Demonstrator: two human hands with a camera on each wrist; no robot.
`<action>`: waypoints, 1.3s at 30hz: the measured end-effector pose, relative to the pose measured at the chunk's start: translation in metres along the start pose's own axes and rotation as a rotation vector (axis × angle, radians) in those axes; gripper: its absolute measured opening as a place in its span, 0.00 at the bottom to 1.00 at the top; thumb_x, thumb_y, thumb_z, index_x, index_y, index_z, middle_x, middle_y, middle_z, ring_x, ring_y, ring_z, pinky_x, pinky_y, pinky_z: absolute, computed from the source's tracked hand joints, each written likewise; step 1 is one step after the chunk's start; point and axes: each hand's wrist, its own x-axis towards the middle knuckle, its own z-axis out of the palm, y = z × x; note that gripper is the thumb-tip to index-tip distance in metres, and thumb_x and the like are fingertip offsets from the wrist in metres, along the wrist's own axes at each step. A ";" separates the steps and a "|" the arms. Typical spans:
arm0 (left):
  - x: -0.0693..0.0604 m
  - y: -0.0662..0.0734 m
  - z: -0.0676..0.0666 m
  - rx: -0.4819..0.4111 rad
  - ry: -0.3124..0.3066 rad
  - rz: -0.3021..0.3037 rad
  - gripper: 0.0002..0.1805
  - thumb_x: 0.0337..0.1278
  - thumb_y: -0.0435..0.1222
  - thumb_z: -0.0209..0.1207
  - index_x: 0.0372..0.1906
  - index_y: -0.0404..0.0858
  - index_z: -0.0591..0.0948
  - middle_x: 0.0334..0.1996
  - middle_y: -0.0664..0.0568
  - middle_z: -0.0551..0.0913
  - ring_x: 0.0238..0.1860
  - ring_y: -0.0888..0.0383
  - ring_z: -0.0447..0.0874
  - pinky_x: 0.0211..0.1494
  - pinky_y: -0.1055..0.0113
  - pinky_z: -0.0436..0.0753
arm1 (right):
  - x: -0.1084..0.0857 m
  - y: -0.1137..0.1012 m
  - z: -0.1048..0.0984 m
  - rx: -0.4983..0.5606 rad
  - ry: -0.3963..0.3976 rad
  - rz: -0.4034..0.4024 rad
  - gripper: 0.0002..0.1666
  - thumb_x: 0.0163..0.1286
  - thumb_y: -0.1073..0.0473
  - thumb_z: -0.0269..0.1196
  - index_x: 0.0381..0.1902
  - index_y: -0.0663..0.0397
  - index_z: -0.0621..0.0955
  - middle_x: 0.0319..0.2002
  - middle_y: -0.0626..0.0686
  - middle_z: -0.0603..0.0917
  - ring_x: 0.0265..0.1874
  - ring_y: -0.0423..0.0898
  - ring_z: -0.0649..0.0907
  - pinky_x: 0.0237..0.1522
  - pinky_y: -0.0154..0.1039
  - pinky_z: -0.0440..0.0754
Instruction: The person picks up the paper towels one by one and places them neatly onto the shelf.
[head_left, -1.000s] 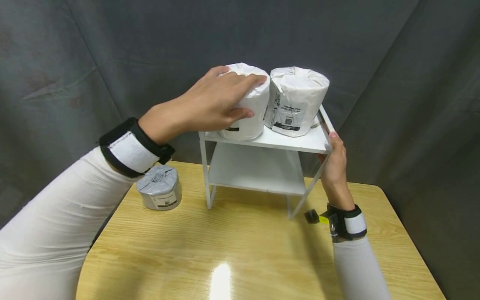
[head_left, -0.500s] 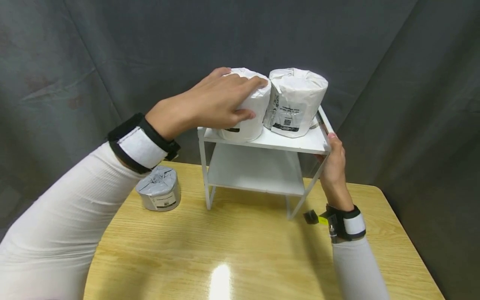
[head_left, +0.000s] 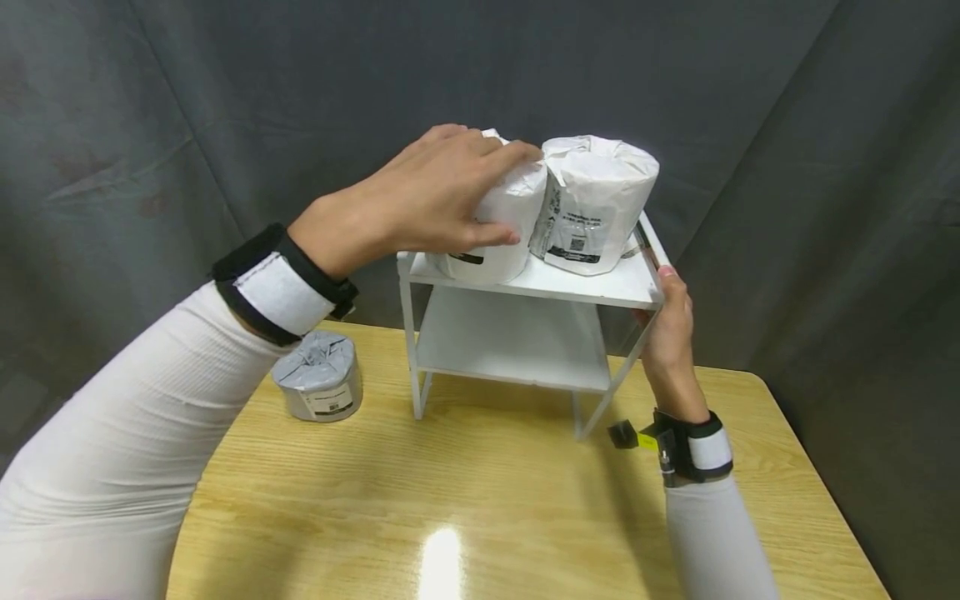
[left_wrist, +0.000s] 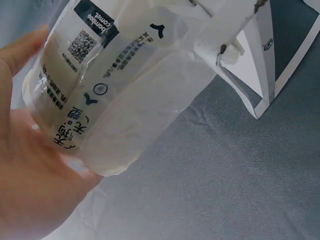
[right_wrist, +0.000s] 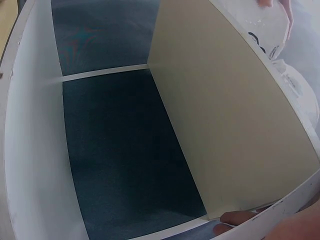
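Your left hand [head_left: 444, 193] is curved round the left white roll [head_left: 501, 212], with the thumb along its front side and the fingers over its top. This roll stands on the top board of the white rack [head_left: 517, 337], at the left end. Your right hand [head_left: 670, 323] grips the right edge of the rack, the thumb on the side rail and fingers under the board. Just beside the left roll is the right white roll [head_left: 596, 204]. Farther left, the grey roll [head_left: 318, 383] sits on the wooden table [head_left: 420, 483], before a dark curtain [head_left: 300, 75].
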 end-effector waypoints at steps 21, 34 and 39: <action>-0.042 0.001 0.005 -0.078 0.343 -0.152 0.46 0.67 0.58 0.67 0.81 0.41 0.66 0.79 0.37 0.58 0.80 0.41 0.55 0.72 0.43 0.72 | 0.002 -0.001 -0.002 0.023 0.038 -0.001 0.37 0.83 0.44 0.43 0.79 0.59 0.69 0.78 0.66 0.67 0.74 0.57 0.68 0.79 0.54 0.54; -0.070 0.013 0.038 -0.407 0.487 -0.294 0.53 0.60 0.47 0.76 0.83 0.37 0.60 0.80 0.35 0.53 0.82 0.47 0.54 0.82 0.54 0.61 | 0.002 0.000 -0.002 0.020 0.021 -0.010 0.37 0.84 0.44 0.42 0.80 0.59 0.68 0.78 0.64 0.67 0.74 0.56 0.69 0.79 0.52 0.56; -0.069 0.019 0.048 -0.473 0.521 -0.299 0.53 0.61 0.47 0.75 0.83 0.38 0.59 0.80 0.35 0.53 0.83 0.49 0.52 0.83 0.54 0.60 | 0.002 -0.001 -0.002 0.014 0.013 -0.012 0.37 0.84 0.45 0.41 0.81 0.58 0.67 0.79 0.63 0.66 0.76 0.55 0.68 0.80 0.53 0.54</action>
